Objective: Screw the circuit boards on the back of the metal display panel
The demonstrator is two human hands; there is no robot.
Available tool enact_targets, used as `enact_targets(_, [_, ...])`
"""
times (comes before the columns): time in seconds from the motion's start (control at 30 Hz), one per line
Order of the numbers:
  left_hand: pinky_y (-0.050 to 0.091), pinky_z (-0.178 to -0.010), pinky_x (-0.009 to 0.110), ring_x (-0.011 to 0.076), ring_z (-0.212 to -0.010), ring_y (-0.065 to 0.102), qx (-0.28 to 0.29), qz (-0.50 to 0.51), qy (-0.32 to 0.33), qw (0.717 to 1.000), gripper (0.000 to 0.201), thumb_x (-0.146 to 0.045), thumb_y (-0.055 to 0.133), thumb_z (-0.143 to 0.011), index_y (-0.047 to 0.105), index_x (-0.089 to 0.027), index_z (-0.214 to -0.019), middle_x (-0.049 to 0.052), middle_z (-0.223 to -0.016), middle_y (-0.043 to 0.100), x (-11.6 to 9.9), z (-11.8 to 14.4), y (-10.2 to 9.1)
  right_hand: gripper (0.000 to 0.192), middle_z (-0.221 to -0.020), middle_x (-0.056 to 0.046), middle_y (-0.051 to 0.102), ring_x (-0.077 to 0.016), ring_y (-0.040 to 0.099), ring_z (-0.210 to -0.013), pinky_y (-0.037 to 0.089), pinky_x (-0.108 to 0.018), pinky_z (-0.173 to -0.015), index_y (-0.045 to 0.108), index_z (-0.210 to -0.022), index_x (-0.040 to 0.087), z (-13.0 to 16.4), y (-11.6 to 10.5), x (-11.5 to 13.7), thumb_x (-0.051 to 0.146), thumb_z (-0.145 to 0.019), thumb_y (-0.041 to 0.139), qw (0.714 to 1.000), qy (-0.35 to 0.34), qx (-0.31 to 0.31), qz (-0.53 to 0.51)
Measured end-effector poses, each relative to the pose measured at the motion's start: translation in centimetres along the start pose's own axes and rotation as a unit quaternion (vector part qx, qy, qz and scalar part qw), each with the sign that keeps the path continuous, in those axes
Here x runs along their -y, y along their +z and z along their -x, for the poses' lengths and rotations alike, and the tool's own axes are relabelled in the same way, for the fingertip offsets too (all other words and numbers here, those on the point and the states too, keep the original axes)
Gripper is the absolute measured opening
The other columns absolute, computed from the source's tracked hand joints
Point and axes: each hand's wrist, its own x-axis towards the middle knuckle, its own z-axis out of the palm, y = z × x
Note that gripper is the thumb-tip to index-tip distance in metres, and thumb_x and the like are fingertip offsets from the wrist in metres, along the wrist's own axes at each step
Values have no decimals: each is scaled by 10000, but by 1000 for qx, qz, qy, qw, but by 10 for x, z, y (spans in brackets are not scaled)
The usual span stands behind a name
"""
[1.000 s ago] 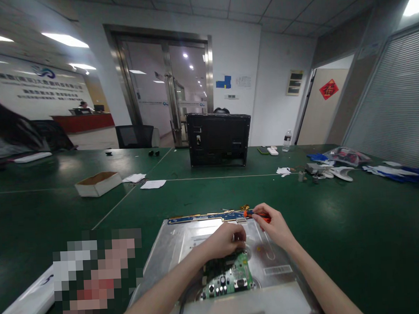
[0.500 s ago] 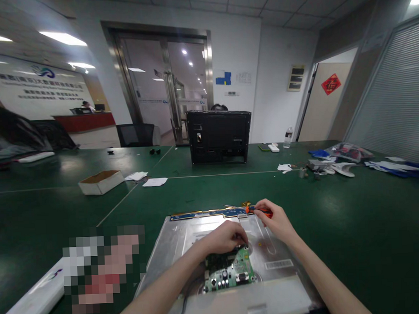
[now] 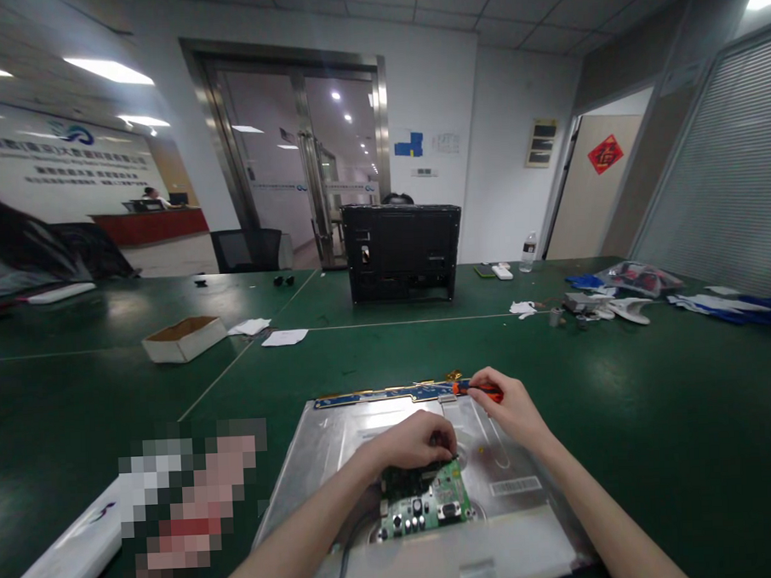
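A silver monitor panel lies back-up on the green table in front of me. A green circuit board sits on its middle, and a blue strip board runs along its far edge. My left hand rests curled on the top edge of the green board, fingers pinching there. My right hand grips an orange-handled screwdriver, its tip near the right end of the blue strip.
A black monitor back shell stands upright at mid-table. A shallow cardboard box and white papers lie at left. Small parts and blue-white wrappers lie at right. A white object lies near left. A person sits at far left.
Both hands stay at the same places on the panel; my left fingers have shifted slightly on the green board. The view has tilted a little.
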Motion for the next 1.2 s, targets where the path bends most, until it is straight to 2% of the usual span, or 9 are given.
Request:
enact_targets(0.27, [379,-558,185,115,-610,521,-29,42,-24,998,88,-129,621,-700,668,-151,-771,-18,-672,606,1,0,0,131,-780,-23,647,-183,602,-718,464,-303,-692,579,-810,211,-1,-2,-6,339,-816,555,1000,3,-9,11])
enact_targets(0.47, [373,-558,191,114,-605,514,-4,67,-31,997,95,-108,594,-672,644,-151,-741,-29,-657,589,0,-1,-3,116,-787,-22,654,-188,611,-738,465,-302,-693,585,-814,212,0,-1,-10,326,-806,563,1000,7,-9,15])
enact_targets(0.7, [353,-534,189,103,-573,488,-11,101,-31,994,79,-104,584,-665,599,-152,-726,-49,-614,547,1,-2,-2,130,-767,-20,646,-170,587,-641,439,-270,-572,589,-813,211,1,-1,-12,338,-808,565,1000,15,0,21])
enact_targets(0.87, [365,-550,190,106,-589,501,-10,120,-27,992,73,-104,595,-668,590,-150,-725,-47,-629,558,2,-3,0,141,-771,-19,647,-155,572,-602,424,-261,-544,590,-819,206,1,-2,-11,344,-814,564,1000,11,1,23])
enact_targets(1.2, [392,-578,193,117,-624,540,-4,145,-15,989,75,-150,666,-692,666,-141,-767,-23,-672,618,11,-4,3,122,-783,-23,643,-181,601,-713,451,-285,-664,578,-814,210,1,-6,-3,330,-829,562,1000,-9,0,30])
